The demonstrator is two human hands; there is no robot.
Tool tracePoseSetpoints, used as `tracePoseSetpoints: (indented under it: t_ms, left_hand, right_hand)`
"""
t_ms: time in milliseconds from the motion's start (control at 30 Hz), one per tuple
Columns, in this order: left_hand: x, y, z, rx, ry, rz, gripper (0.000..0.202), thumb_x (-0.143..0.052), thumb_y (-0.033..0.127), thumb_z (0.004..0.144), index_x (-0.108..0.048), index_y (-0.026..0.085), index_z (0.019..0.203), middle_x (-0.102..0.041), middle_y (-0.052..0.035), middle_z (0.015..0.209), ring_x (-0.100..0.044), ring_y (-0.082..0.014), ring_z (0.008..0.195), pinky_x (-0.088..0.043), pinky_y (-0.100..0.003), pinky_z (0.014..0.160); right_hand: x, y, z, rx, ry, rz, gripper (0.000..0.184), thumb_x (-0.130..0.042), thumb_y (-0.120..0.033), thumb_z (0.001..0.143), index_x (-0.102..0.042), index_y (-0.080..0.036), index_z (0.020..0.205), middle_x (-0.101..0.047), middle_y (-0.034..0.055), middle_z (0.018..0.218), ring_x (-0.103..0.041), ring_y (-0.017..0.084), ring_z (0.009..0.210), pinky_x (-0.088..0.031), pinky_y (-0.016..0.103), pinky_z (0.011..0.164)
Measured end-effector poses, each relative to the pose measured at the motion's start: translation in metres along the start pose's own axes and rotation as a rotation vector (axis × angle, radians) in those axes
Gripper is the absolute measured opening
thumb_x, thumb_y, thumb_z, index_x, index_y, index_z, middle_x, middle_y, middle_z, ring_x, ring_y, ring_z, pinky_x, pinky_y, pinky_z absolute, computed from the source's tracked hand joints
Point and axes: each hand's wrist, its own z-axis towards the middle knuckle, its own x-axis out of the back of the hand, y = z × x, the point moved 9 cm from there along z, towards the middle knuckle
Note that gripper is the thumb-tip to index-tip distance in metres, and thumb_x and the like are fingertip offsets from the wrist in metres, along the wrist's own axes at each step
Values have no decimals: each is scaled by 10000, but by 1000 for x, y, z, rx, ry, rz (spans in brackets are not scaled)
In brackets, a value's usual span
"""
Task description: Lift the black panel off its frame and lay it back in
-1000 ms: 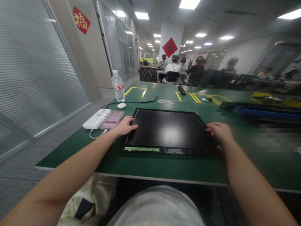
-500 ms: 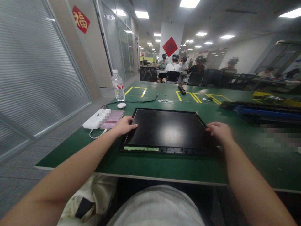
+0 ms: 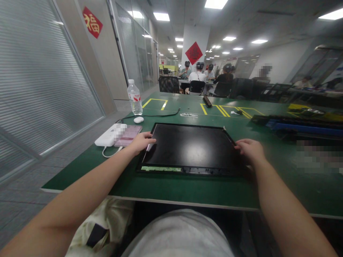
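A black display panel lies screen up on the green table, with a strip of green circuit board along its near edge. My left hand grips the panel's left side, thumb over the rim and fingers at the outer edge. At the right side, my right hand pinches the panel's edge between thumb and curled fingers. The panel's near right corner is dark and partly hidden beside my right wrist.
Left of the panel are a phone, a white power bank, a white oval case and a water bottle. A blue-and-black stack of parts lies to the right. Several people sit at a farther table.
My left thumb has shifted very slightly left on the panel's rim. The panel and my right hand look unmoved.
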Motion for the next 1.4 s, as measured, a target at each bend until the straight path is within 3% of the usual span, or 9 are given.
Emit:
tracePoseSetpoints:
  t_ms: [100,267,333,400,567,667,767,1100,1400]
  left_hand:
    - [0,0,1,3,-9,21,134,-822,249,583,-743,193,675,-778,-123,1091,-652,-369,1171,-448,-440,1041]
    - [1,-2,2,41,-42,-8,371,-820,309,601,-734,188,941,-765,-92,874,-722,-330,877,-549,-423,788]
    - [4,1,3,2,-47,57,454,-837,350,597,-723,191,1007,-759,-101,918,-721,-345,919,-555,-429,800]
    - [4,12,3,-117,-91,191,493,-843,395,605,-726,197,1041,-748,-127,1057,-689,-374,1071,-534,-459,923]
    - [-17,40,-17,-493,-390,472,542,-797,471,708,-713,216,1180,-621,-143,1403,-551,-357,1328,-362,-458,1170]
    - [-28,40,-32,-555,-622,573,609,-774,451,764,-643,216,1311,-571,-125,1475,-531,-319,1358,-380,-426,1161]
    - [-31,36,-40,-567,-743,619,703,-791,426,762,-570,236,1402,-528,-110,1529,-502,-305,1393,-381,-410,1161]
    - [-29,34,-44,-555,-786,689,954,-865,456,655,-480,276,1510,-386,-119,1642,-372,-369,1493,-320,-469,1205]
    - [-33,47,-58,-597,-781,718,907,-831,247,670,-474,275,1504,-300,-124,1682,-339,-364,1511,-313,-470,1210]
  right_hand:
    - [1,-2,-2,-3,0,-16,186,-631,-276,730,-745,-182,842,-771,73,774,-547,131,469,-461,269,499]
    - [2,-6,-6,-32,-3,-66,171,-626,-269,762,-749,-191,850,-771,58,786,-565,135,492,-471,278,537]
    - [2,-7,-7,-37,-7,-71,171,-626,-259,766,-752,-193,860,-772,54,789,-574,136,502,-473,277,549]
    - [2,-7,-8,-44,-7,-73,175,-626,-256,770,-755,-194,870,-771,52,787,-578,137,504,-475,278,552]
    - [2,-9,-8,-17,-1,-73,173,-623,-242,761,-751,-184,861,-768,56,764,-572,135,493,-477,273,546]
    - [2,-9,-8,-7,8,-67,176,-620,-241,750,-748,-178,853,-766,59,754,-569,134,490,-470,264,530]
    - [2,-9,-8,1,7,-61,182,-614,-239,743,-747,-176,850,-766,61,748,-562,132,481,-466,262,518]
    - [2,-8,-6,7,5,-83,200,-613,-274,754,-750,-181,866,-776,66,781,-567,134,476,-471,266,515]
    - [2,-9,-8,-9,14,-79,192,-612,-245,747,-751,-179,862,-774,63,777,-568,130,475,-482,267,534]
